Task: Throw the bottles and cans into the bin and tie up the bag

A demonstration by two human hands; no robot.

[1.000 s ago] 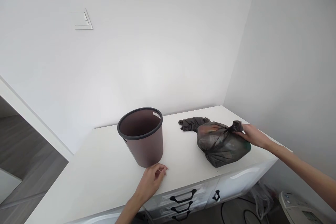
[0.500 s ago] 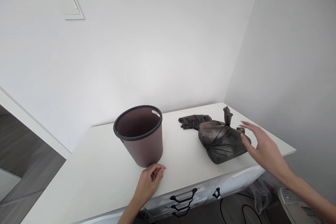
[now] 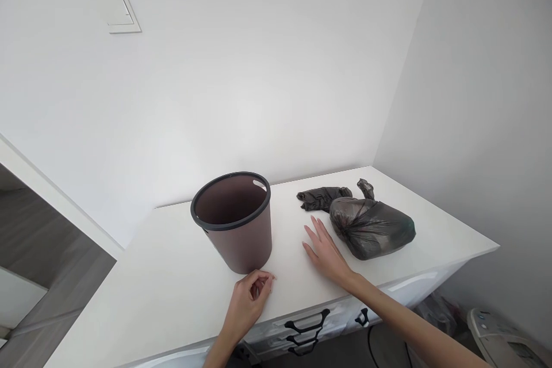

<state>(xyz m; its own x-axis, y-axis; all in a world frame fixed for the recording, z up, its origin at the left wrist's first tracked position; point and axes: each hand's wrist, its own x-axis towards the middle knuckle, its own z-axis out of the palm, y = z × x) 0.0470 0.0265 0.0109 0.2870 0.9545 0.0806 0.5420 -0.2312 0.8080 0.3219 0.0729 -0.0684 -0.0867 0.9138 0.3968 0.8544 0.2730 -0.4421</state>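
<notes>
A brown trash can [image 3: 244, 244] with a black rim stands upright, and its inside shows no liner. Just in front of its base, my left hand [image 3: 250, 299] rests on the white tabletop with fingers curled and thumb meeting fingertips; nothing shows in them. My right hand [image 3: 326, 256] is open, fingers stretched, over the tabletop between the can and a filled black garbage bag [image 3: 373, 230]. The bag is bunched, lies on its side and shows some contents through the thin plastic. Behind it lies a crumpled black plastic bag [image 3: 321, 199], apart from my fingers.
The white tabletop [image 3: 172, 276] meets a white wall behind and a grey wall at right. Black drawer handles [image 3: 306, 322] line its front. On the floor at lower right are a pale appliance [image 3: 495, 330] and a clear plastic bag [image 3: 435, 313].
My right hand has moved left from the filled bag's right side to its left side. The bag has turned, its knotted top lying lower. My left hand has stayed by the can.
</notes>
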